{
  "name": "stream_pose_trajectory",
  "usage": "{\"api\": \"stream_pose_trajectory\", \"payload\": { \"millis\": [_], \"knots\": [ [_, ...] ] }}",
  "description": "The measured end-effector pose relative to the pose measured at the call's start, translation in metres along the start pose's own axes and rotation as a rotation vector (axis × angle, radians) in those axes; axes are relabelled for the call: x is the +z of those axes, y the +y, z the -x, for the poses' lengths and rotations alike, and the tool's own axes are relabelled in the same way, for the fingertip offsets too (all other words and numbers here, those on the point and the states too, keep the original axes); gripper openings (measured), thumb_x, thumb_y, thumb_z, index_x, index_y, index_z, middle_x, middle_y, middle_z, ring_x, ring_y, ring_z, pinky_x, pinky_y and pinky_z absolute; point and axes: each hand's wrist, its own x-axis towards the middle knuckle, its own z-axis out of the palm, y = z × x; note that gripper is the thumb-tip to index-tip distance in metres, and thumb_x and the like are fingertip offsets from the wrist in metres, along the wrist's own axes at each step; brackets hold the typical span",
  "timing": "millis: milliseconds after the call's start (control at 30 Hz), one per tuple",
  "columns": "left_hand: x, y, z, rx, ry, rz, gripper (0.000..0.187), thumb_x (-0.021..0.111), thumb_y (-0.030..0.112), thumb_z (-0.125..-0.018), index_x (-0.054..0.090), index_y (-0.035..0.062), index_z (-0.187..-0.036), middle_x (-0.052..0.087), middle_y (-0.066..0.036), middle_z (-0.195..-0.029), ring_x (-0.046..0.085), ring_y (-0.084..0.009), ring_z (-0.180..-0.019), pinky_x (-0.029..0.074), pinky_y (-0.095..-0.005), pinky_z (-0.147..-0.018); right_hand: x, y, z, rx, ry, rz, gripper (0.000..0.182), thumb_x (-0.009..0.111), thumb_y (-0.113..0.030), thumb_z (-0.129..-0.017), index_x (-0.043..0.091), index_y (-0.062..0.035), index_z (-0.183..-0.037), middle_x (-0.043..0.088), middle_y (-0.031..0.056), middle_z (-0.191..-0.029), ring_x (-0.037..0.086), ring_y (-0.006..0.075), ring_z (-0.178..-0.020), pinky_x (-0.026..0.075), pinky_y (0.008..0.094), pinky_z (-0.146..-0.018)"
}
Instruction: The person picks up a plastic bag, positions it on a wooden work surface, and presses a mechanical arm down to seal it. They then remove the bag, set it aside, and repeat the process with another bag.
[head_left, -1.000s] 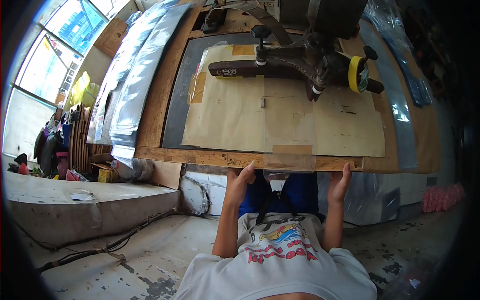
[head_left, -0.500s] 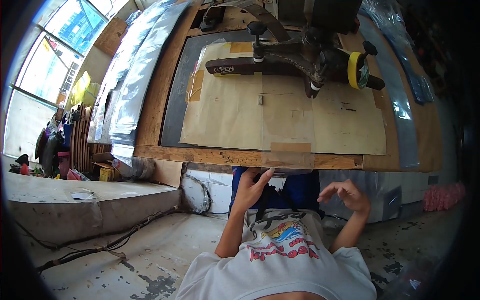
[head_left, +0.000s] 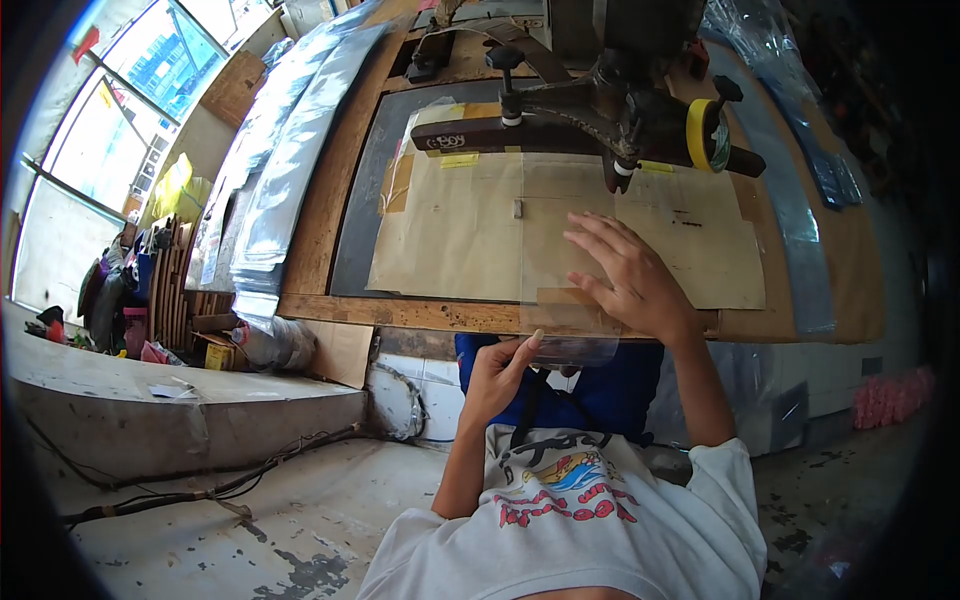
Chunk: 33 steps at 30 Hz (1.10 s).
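Plastic film [head_left: 553, 245], clear and narrow, lies over the beige sheet [head_left: 435, 235] on the worktable, its near end overhanging the wooden front rail [head_left: 400, 313]. There the left hand [head_left: 497, 372] pinches its edge, thumb on top. Above the film's right side the right hand [head_left: 635, 285] is spread, fingers parted; whether it touches the surface I cannot tell. Beyond both hands, a dark bar [head_left: 560, 140] crosses the sheet, with a yellow-rimmed tape roll [head_left: 697, 135] around its right part.
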Motion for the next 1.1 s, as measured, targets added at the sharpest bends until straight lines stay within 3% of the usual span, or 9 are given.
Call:
{"api": "stream_pose_trajectory", "payload": {
  "millis": [333, 400, 500, 533, 633, 667, 800, 1000, 1100],
  "knots": [
    [0.016, 0.020, -0.002, 0.072, -0.166, 0.368, 0.033, 0.059, 0.023, -0.105, 0.072, -0.0072, -0.102, 0.076, -0.010, -0.096, 0.071, -0.0138, -0.086, 0.053, -0.0272, -0.079, 0.034, 0.019, -0.008, 0.143, -0.043, 0.234, 0.066, 0.046, -0.052, -0.102, 0.041, -0.0095, -0.153, 0.032, 0.0121, -0.163, 0.026, 0.0314, -0.152, 0.016, 0.0488, -0.126],
    [0.016, 0.019, -0.002, 0.102, -0.241, 0.313, 0.031, 0.060, 0.023, -0.104, 0.070, -0.0070, -0.104, 0.076, -0.010, -0.097, 0.072, -0.0159, -0.088, 0.055, -0.0280, -0.079, 0.031, 0.014, 0.009, 0.132, -0.010, 0.273, 0.065, 0.047, -0.050, -0.102, 0.043, -0.0092, -0.151, 0.036, 0.0125, -0.160, 0.031, 0.0319, -0.148, 0.020, 0.0494, -0.124],
    [-0.016, 0.033, 0.011, 0.109, -0.653, -0.262, 0.031, 0.063, 0.022, -0.102, 0.068, -0.0069, -0.109, 0.076, -0.012, -0.098, 0.072, -0.0157, -0.090, 0.056, -0.0283, -0.079, 0.010, -0.027, 0.049, 0.130, -0.010, 0.262, 0.056, 0.057, -0.042, -0.098, 0.053, -0.0087, -0.143, 0.047, 0.0128, -0.149, 0.046, 0.0324, -0.134, 0.032, 0.0488, -0.115],
    [-0.020, 0.017, 0.015, 0.191, -0.749, -0.102, 0.033, 0.064, 0.023, -0.101, 0.064, -0.0062, -0.117, 0.075, -0.014, -0.099, 0.073, -0.0172, -0.090, 0.057, -0.0310, -0.079, 0.001, -0.041, 0.059, 0.138, -0.024, 0.244, 0.052, 0.062, -0.039, -0.096, 0.057, -0.0085, -0.139, 0.052, 0.0129, -0.144, 0.051, 0.0325, -0.128, 0.037, 0.0484, -0.111],
    [0.002, 0.011, 0.021, -0.083, -0.454, 0.433, 0.036, 0.061, 0.022, -0.103, 0.059, -0.0055, -0.125, 0.074, -0.016, -0.098, 0.073, -0.0191, -0.089, 0.057, -0.0310, -0.075, -0.007, -0.056, 0.082, 0.220, -0.131, -0.141, 0.041, 0.074, -0.025, -0.087, 0.066, -0.0079, -0.124, 0.058, 0.0107, -0.127, 0.060, 0.0303, -0.107, 0.046, 0.0453, -0.094],
    [0.013, 0.013, 0.013, -0.092, -0.345, 0.386, 0.038, 0.059, 0.022, -0.104, 0.054, -0.0057, -0.129, 0.074, -0.016, -0.096, 0.073, -0.0199, -0.087, 0.057, -0.0289, -0.073, -0.005, -0.058, 0.081, 0.189, -0.056, -0.139, 0.032, 0.077, -0.016, -0.083, 0.070, -0.0067, -0.112, 0.062, 0.0097, -0.114, 0.062, 0.0295, -0.099, 0.049, 0.0430, -0.087],
    [0.020, 0.024, 0.007, -0.092, -0.355, 0.289, 0.029, 0.055, 0.013, -0.105, 0.054, -0.0020, -0.129, 0.070, -0.010, -0.085, 0.072, -0.0167, -0.075, 0.058, -0.0273, -0.057, -0.013, -0.037, 0.084, 0.159, -0.057, -0.235, 0.020, 0.072, -0.013, -0.088, 0.073, -0.0047, -0.106, 0.068, 0.0093, -0.101, 0.063, 0.0290, -0.099, 0.050, 0.0431, -0.086],
    [-0.037, 0.033, -0.002, 0.015, -0.880, -0.019, 0.031, 0.048, 0.001, -0.103, 0.055, 0.0035, -0.133, 0.070, -0.010, -0.079, 0.070, -0.0153, -0.068, 0.057, -0.0282, -0.057, -0.008, 0.000, 0.036, -0.262, 0.088, -0.156, 0.027, 0.063, -0.030, -0.098, 0.073, -0.0065, -0.105, 0.070, 0.0068, -0.110, 0.063, 0.0274, -0.102, 0.040, 0.0467, -0.104],
    [-0.055, 0.033, -0.005, 0.097, -0.926, -0.117, 0.025, 0.051, 0.003, -0.103, 0.061, 0.0001, -0.125, 0.072, -0.012, -0.079, 0.070, -0.0161, -0.066, 0.055, -0.0291, -0.058, -0.016, -0.002, 0.030, -0.281, -0.304, -0.220, 0.030, 0.061, -0.034, -0.099, 0.073, -0.0071, -0.104, 0.072, 0.0065, -0.102, 0.065, 0.0249, -0.097, 0.033, 0.0493, -0.109]
  ]
}}
